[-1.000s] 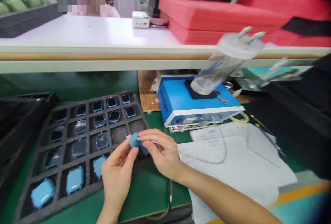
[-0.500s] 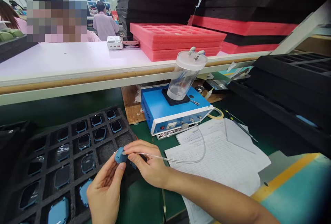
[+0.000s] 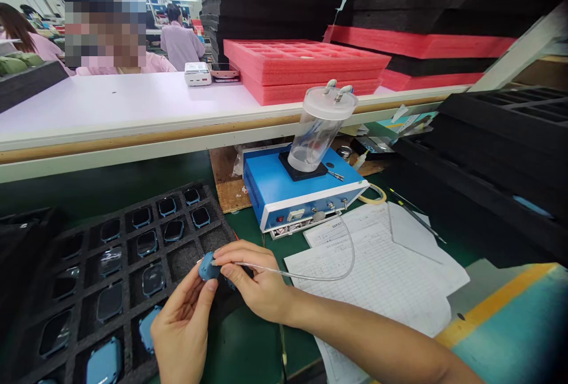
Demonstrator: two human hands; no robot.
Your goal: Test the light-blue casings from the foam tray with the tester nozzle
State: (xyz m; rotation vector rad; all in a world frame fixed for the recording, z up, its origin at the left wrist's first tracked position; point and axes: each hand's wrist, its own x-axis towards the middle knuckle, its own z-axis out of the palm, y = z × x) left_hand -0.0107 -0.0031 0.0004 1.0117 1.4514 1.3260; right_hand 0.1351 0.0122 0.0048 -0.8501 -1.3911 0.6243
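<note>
My left hand [image 3: 186, 319] grips a small blue watch case [image 3: 207, 267] between thumb and fingers, its edge turned toward me. In my right hand [image 3: 252, 280], the end of a clear thin tube [image 3: 288, 273] is pinched, with its tip against the side of the watch case. The tube loops back to the front of a blue box-shaped machine [image 3: 306, 194]. Beneath and left of my hands lies a black foam tray [image 3: 128, 289] with several blue watch cases in its pockets. Some show dark screens, others their blue backs. My fingers partly hide the tube's tip.
A clear cylinder [image 3: 310, 141] with two fittings stands on the machine. Printed sheets [image 3: 368, 271] lie to the right. Black foam trays [image 3: 470, 171] are stacked at far right. Above, a white shelf [image 3: 124, 106] carries red foam trays [image 3: 302, 70]. A person [image 3: 124, 64] sits across.
The view has shifted slightly, and the person across has moved a little. Both hands keep the watch case and tube in nearly the same position.
</note>
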